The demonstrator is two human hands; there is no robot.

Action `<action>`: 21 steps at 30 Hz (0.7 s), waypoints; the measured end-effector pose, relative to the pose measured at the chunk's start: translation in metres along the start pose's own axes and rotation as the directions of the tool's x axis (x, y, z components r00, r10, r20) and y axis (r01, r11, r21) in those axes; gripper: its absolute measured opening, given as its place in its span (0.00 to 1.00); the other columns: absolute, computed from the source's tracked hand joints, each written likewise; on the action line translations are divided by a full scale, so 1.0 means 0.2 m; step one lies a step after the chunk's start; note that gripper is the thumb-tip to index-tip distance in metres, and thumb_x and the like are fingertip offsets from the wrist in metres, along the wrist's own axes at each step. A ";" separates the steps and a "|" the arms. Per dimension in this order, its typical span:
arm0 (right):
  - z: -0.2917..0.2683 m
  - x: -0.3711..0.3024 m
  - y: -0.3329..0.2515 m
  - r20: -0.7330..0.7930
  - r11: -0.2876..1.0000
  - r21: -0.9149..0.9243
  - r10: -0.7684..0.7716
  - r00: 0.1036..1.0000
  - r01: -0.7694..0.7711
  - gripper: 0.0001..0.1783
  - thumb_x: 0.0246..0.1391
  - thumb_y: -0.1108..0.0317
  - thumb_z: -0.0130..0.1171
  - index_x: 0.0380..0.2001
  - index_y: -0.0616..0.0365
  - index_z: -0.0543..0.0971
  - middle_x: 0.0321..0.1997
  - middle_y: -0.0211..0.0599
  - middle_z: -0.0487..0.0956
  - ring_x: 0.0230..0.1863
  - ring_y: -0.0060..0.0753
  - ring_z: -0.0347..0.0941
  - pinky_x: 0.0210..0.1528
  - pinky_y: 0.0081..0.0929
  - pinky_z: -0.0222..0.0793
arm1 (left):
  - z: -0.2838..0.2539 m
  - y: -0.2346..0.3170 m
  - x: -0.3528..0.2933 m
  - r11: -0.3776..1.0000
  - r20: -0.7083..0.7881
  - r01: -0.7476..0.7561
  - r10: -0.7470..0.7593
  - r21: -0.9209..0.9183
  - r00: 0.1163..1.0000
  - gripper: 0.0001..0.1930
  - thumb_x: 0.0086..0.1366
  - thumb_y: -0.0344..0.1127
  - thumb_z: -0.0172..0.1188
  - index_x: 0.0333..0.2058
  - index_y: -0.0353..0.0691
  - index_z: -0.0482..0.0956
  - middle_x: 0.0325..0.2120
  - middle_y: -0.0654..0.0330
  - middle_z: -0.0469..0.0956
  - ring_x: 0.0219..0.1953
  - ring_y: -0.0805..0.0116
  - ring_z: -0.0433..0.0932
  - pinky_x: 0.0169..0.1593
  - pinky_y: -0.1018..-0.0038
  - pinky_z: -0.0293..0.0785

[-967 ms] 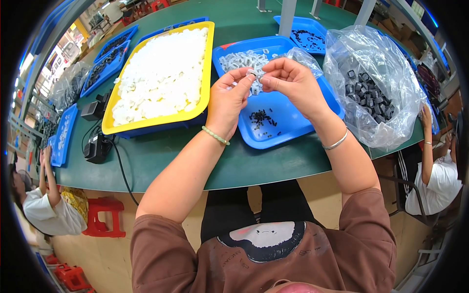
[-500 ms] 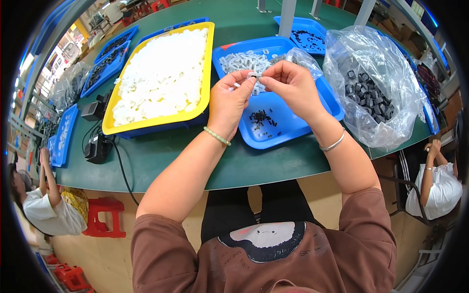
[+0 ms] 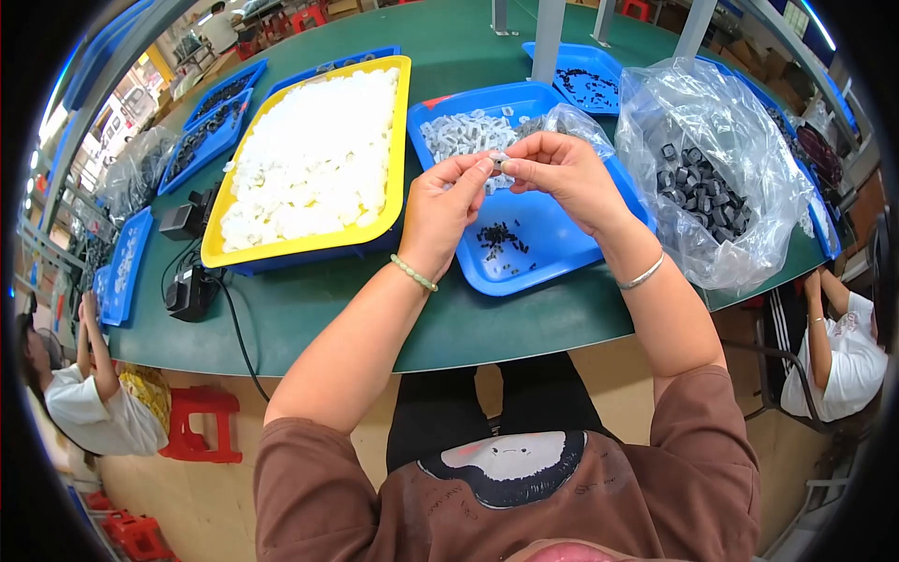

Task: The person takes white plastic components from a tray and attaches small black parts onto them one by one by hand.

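My left hand (image 3: 436, 217) and my right hand (image 3: 569, 184) meet over a blue tray (image 3: 554, 260), fingers pinched together. Between their fingertips is a small light-grey plastic part (image 3: 498, 159) with a dark spot; its details are mostly hidden. Both hands grip it from opposite sides. Below and beyond them, the tray's far half holds a heap of translucent pale plastic pieces (image 3: 461, 134). Its near half holds a scatter of tiny black parts (image 3: 502, 239). A clear bag (image 3: 579, 124) lies on the tray's far right side, partly behind my right hand.
Left of my hands stands a yellow tray (image 3: 400, 169) heaped with white pieces. A clear plastic bag (image 3: 646, 122) of black blocks lies at the right. Black adapters (image 3: 190, 292) with a cable rest on the green table (image 3: 309, 337). Grey posts (image 3: 548, 47) rise behind; people sit at both sides.
The fingertips have closed further round the small part, which shows less of its pale surface now. The whole view has shifted slightly; the trays stay put.
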State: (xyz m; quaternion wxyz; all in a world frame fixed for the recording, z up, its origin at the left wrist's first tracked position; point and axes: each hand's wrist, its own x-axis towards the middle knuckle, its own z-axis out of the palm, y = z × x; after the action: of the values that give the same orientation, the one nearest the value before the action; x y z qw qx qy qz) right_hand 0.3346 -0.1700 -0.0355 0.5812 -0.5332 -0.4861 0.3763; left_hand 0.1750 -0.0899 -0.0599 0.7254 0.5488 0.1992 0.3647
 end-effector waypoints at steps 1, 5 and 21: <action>0.00 0.01 0.00 0.012 0.999 0.048 0.018 1.000 -0.019 0.10 0.52 0.71 0.63 0.36 0.63 0.77 0.34 0.33 0.79 0.35 0.23 0.75 0.40 0.21 0.73 | 0.00 0.00 0.00 1.000 0.002 -0.006 0.006 -0.001 1.000 0.11 0.64 0.37 0.58 0.41 0.36 0.80 0.18 0.73 0.67 0.19 0.87 0.60 0.21 0.87 0.53; -0.02 0.02 0.03 0.056 0.994 0.099 0.048 0.997 -0.053 0.09 0.52 0.70 0.63 0.35 0.62 0.77 0.34 0.33 0.79 0.35 0.24 0.75 0.41 0.22 0.74 | 0.00 0.00 0.00 1.000 0.005 0.012 -0.012 0.010 1.000 0.12 0.64 0.36 0.59 0.42 0.35 0.79 0.19 0.73 0.68 0.20 0.87 0.60 0.21 0.87 0.53; -0.10 0.17 0.13 -0.231 0.991 0.048 -0.114 0.966 0.128 0.12 0.57 0.71 0.57 0.41 0.69 0.75 0.35 0.36 0.79 0.40 0.25 0.76 0.42 0.22 0.73 | 0.00 0.03 0.02 0.968 -0.013 0.104 -0.110 -0.229 0.994 0.19 0.68 0.41 0.50 0.49 0.31 0.71 0.25 0.71 0.63 0.21 0.85 0.60 0.20 0.87 0.51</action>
State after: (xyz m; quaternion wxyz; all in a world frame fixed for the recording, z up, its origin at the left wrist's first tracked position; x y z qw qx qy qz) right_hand 0.3636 -0.1393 -0.0541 0.6716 -0.5236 -0.4358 0.2915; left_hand 0.1744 -0.0862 -0.0533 0.7995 0.4458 0.1947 0.3523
